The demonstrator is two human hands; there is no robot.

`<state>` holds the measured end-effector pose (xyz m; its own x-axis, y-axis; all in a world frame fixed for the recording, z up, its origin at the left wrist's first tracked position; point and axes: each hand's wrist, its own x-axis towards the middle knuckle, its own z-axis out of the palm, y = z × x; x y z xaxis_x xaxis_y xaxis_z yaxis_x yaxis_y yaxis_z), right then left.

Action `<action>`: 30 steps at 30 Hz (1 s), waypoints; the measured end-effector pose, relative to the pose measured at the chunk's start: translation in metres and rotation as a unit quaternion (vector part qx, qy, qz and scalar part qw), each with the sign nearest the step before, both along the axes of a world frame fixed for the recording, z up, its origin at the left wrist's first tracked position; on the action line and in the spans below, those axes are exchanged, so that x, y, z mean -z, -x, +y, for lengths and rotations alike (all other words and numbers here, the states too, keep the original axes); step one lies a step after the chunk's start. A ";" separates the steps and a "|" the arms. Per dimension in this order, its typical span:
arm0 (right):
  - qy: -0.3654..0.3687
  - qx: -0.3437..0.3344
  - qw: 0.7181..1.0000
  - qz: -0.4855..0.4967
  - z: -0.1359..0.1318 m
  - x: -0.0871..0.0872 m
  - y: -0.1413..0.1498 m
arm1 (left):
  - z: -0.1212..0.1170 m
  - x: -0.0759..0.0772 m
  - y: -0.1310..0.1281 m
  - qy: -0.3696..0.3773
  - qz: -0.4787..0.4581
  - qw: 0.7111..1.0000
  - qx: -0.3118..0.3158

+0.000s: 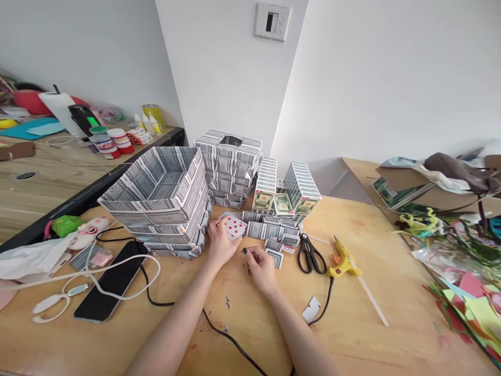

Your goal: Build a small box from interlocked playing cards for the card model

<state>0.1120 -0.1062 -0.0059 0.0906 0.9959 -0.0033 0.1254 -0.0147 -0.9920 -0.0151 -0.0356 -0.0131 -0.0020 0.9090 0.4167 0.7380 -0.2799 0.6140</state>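
My left hand (219, 245) is closed on a playing card (236, 226) with red diamonds facing up, its far edge beside other cards. Just right of it, my right hand (259, 267) has its fingers pinched together; dark spots show at the fingertips, and what they hold, if anything, I cannot make out. Grey-backed cards (261, 230) lie in rows beyond my right hand, and one single card (275, 258) lies close by it. Left of my hands stands a stack of open boxes (156, 203) built from grey-patterned cards.
Behind stands another card-built box (230, 167), beside stacked card packs (303, 183). Black scissors (311, 254) and a yellow glue gun (344, 263) with its cord lie to the right. At left are a phone (111, 284), white cables and white scissors (55, 303). Paper scraps (475, 308) crowd the right edge.
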 end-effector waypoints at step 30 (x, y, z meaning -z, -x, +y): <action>0.011 0.170 0.968 0.183 0.002 0.001 -0.007 | -0.005 -0.001 -0.005 0.212 -0.401 0.885 0.100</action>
